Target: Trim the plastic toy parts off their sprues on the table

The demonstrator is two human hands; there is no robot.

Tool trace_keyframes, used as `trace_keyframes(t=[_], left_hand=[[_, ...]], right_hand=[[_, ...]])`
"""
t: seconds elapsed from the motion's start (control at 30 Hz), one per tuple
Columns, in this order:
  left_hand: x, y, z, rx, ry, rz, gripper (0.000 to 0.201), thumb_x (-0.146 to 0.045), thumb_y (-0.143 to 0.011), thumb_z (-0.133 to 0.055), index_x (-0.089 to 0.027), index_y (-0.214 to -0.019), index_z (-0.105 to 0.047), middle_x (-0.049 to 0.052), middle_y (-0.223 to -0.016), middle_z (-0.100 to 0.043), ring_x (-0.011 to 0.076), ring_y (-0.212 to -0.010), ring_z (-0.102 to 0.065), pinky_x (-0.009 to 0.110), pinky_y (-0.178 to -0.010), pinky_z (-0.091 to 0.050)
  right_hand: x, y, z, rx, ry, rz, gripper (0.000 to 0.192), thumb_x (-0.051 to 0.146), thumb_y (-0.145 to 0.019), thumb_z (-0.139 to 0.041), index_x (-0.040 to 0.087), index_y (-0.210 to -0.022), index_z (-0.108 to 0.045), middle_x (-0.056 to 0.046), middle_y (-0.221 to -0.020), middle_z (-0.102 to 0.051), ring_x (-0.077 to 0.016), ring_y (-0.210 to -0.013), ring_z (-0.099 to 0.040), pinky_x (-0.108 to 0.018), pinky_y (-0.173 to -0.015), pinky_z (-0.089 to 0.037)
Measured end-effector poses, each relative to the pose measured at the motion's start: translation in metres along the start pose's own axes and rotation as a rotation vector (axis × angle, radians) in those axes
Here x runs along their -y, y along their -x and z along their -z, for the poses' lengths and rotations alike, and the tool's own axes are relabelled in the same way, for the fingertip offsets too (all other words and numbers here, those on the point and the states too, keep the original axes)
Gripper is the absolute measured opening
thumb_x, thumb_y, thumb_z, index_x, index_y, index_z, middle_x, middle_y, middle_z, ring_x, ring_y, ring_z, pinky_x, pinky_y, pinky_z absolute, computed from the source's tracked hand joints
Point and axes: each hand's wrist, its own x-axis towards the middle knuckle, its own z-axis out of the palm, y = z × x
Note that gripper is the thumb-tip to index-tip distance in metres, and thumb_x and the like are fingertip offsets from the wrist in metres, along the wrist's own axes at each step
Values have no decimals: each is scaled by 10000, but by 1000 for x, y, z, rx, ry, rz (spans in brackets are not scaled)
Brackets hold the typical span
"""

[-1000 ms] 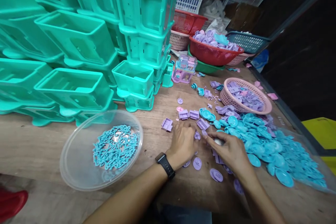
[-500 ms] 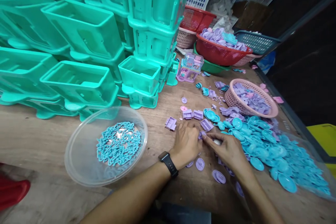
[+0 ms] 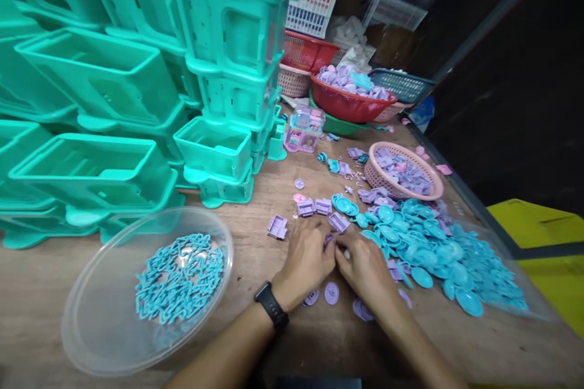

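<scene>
My left hand (image 3: 308, 257), with a black watch on the wrist, is closed around a small purple plastic part (image 3: 328, 239), mostly hidden by the fingers. Against it, my right hand (image 3: 365, 264) has its fingers bent in at the same spot; whether it grips the purple part or another small piece is hidden. Just beyond the hands lie purple box-shaped pieces (image 3: 339, 222). Several purple discs (image 3: 331, 293) rest on the table nearer to me. Close on the right spreads a heap of turquoise oval pieces (image 3: 413, 240).
A clear round tub (image 3: 98, 322) with blue hook-like pieces stands at left. Green plastic housings (image 3: 214, 149) are stacked behind it. A pink basket (image 3: 387, 185) of purple parts sits at right, a red basket (image 3: 349, 100) farther back. A small assembled toy (image 3: 305, 129) stands beside the stacks.
The view has swung right, so everything sits farther left. My hands have come closer together, the right one turning in against the left at the purple part.
</scene>
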Motion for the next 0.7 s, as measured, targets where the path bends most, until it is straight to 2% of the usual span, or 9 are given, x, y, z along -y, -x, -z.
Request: trace_keyframes(t=[0.1, 0.17, 0.23, 0.33, 0.43, 0.53, 0.63, 0.7], left_hand=[[-1, 1, -5, 10, -1, -45, 242, -96, -887, -532, -187, -970, -741, 86, -1115, -715, 262, -1106, -623, 410, -1002, -478], [-3, 2, -6, 47, 5, -43, 237, -80, -860, -553, -188, -938, -748, 80, -1071, -729, 258, -1080, -639, 396, -978, -485], [-6, 2, -4, 123, 10, -15, 193, -114, -854, -587, -194, -897, -757, 69, -973, -742, 251, -987, -667, 377, -907, -506], [-16, -1, 2, 215, -14, 7, 173, -188, -891, -588, -202, -877, -761, 55, -874, -740, 238, -867, -676, 360, -817, -517], [-28, -11, 5, 186, -96, -77, 220, -196, -939, -531, -200, -936, -751, 74, -1017, -737, 256, -1014, -649, 381, -901, -514], [-33, -25, 1, 149, -225, -229, 274, -136, -933, -492, -186, -1084, -716, 97, -1241, -674, 293, -1193, -566, 451, -1016, -486], [-30, -37, -8, 124, -344, -283, 463, -99, -919, -482, -189, -1364, -576, 134, -1466, -537, 342, -1342, -464, 587, -1125, -395], [-24, -40, -13, 119, -400, -242, 463, -105, -937, -461, -193, -1381, -559, 149, -1489, -510, 363, -1362, -443, 662, -1148, -334]], right_hand=[[-4, 10, 1, -23, -92, 45, 289, 160, -869, -542, 200, -1023, -783, -96, -937, -784, -260, -898, -735, -333, -780, -532], [-17, 13, 9, -22, -219, 66, 258, 218, -895, -563, 229, -1017, -790, -74, -956, -791, -241, -904, -739, -316, -776, -547], [-39, 11, 20, -84, -270, 31, 244, 292, -924, -567, 246, -982, -800, -64, -959, -793, -233, -891, -740, -313, -761, -553], [-79, -6, 34, -236, -132, -34, 281, 339, -941, -548, 226, -960, -805, -81, -927, -777, -247, -862, -715, -350, -776, -545], [-104, -31, 36, -269, 115, -48, 277, 292, -930, -549, 193, -940, -808, -117, -961, -753, -284, -917, -669, -412, -839, -511], [-105, -45, 28, -169, 274, -97, 262, 265, -931, -558, 206, -909, -813, -122, -974, -732, -313, -954, -637, -422, -798, -478], [-96, -48, 27, -94, 246, -75, 238, 260, -930, -579, 241, -933, -816, -94, -978, -729, -303, -972, -642, -398, -780, -456], [-93, -51, 31, -86, 177, -42, 235, 280, -939, -582, 246, -928, -814, -74, -950, -739, -266, -936, -659, -372, -799, -458]])
